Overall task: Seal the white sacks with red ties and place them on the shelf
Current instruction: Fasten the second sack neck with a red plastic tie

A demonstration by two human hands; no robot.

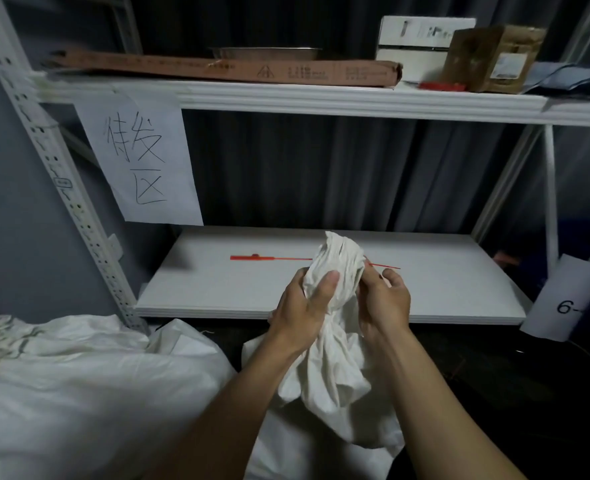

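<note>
You have two hands on one white sack (331, 382), which hangs in front of the lower shelf (442, 289). Your left hand (304, 306) grips the gathered neck from the left, thumb pressed across the cloth. Your right hand (387, 303) curls round the same neck from the right. The bunched top sticks up above both hands.

One red tie (269, 258) lies flat on the lower shelf, passing behind the neck. Its thin tip shows just beyond your right fingers, and you cannot tell whether they touch it. A second sack (96, 382) lies to the left of your left arm.

The upper shelf (321, 97) holds three boxes: a flat brown box (252, 69), a white box (418, 43) and a small brown box (494, 57). It also holds one metal bowl (265, 53) and a red piece (440, 86), too blurred to identify. Two paper sheets hang on the rack: a handwritten sign (141, 157) and a numbered sheet (567, 299).
</note>
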